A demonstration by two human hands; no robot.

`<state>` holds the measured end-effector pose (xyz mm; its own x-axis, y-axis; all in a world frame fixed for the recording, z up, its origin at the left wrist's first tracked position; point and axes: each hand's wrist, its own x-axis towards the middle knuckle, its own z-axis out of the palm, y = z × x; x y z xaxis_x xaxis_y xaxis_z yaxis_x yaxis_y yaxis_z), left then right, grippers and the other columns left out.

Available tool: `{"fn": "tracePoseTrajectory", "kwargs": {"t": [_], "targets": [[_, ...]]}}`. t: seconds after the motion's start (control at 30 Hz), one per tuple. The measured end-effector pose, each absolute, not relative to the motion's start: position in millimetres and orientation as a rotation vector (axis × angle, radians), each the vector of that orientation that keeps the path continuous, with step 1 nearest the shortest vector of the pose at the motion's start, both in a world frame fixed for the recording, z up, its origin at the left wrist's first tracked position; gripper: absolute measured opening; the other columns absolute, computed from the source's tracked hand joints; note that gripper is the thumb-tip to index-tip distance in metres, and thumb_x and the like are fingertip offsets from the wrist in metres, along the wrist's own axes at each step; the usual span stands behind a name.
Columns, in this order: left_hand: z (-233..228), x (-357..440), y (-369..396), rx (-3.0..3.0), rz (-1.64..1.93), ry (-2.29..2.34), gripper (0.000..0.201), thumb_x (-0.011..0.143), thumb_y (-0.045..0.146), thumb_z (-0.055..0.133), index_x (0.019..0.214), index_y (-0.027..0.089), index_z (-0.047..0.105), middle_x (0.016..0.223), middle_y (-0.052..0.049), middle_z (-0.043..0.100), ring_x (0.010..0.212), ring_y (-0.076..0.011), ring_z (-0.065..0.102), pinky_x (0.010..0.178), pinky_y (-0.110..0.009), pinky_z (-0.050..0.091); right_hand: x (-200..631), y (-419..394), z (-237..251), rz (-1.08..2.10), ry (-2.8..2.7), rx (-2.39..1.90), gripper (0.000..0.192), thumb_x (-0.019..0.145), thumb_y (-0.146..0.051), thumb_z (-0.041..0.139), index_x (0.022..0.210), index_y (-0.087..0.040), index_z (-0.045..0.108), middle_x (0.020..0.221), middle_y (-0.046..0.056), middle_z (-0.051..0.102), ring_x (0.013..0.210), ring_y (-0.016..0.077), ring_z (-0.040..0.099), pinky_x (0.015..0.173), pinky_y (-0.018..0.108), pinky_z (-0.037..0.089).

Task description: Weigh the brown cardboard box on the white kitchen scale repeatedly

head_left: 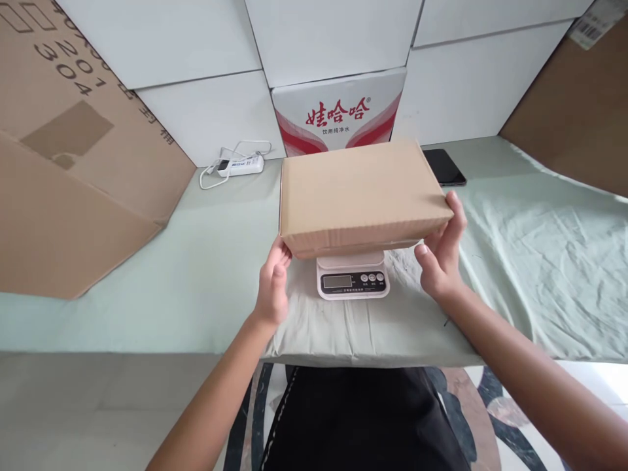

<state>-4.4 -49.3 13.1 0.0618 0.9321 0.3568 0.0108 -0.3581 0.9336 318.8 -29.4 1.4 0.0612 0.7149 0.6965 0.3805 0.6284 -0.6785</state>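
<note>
A closed brown cardboard box [360, 193] lies flat over a small white digital scale [352, 277], hiding most of the scale's platform. My left hand [273, 288] grips the box's near left corner. My right hand [441, 252] holds its right end, fingers along the side. The scale's display and buttons show just below the box's front edge. Whether the box rests fully on the scale cannot be told.
A pale green cloth [530, 261] covers the table. A black phone [444, 167] lies behind the box at right, a white power strip with cable [240, 163] at back left. A red-and-white carton [338, 114] stands against the white wall. Big cardboard sheets [63, 170] lean on both sides.
</note>
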Motion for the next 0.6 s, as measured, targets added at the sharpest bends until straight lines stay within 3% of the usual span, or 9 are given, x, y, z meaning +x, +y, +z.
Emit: {"fn": "tracePoseTrajectory", "kwargs": {"t": [0.17, 0.37, 0.6], "targets": [[2.3, -0.8, -53.9, 1.508, 1.432, 0.986, 0.084, 0.101, 0.09, 0.046, 0.161, 0.035, 0.065, 0.167, -0.012, 0.07, 0.166, -0.0381, 0.058, 0.136, -0.054, 0.052, 312.5, -36.1, -12.1, 0.32, -1.511, -0.971, 0.085, 0.096, -0.08, 0.059, 0.173, -0.061, 0.028, 0.18, 0.002, 0.042, 0.168, 0.0479, 0.045, 0.126, 0.08, 0.053], [2.2, -0.7, -52.0, 1.463, 1.389, 1.033, 0.09, 0.1, 0.094, 0.04, 0.165, 0.035, 0.061, 0.174, -0.012, 0.064, 0.169, -0.0371, 0.054, 0.137, -0.052, 0.05, 313.6, -33.7, -10.1, 0.323, -1.514, -1.024, 0.09, 0.094, -0.085, 0.057, 0.173, -0.052, 0.031, 0.173, 0.008, 0.046, 0.164, 0.0484, 0.047, 0.123, 0.076, 0.056], [0.1, 0.3, -53.0, 1.491, 1.416, 1.029, 0.087, 0.101, 0.091, 0.043, 0.164, 0.035, 0.063, 0.172, -0.011, 0.065, 0.169, -0.0372, 0.054, 0.138, -0.052, 0.049, 316.4, -32.1, -12.4, 0.302, -1.523, -1.027, 0.086, 0.095, -0.085, 0.056, 0.171, -0.053, 0.033, 0.166, 0.01, 0.052, 0.153, 0.0471, 0.055, 0.115, 0.075, 0.059]]}}
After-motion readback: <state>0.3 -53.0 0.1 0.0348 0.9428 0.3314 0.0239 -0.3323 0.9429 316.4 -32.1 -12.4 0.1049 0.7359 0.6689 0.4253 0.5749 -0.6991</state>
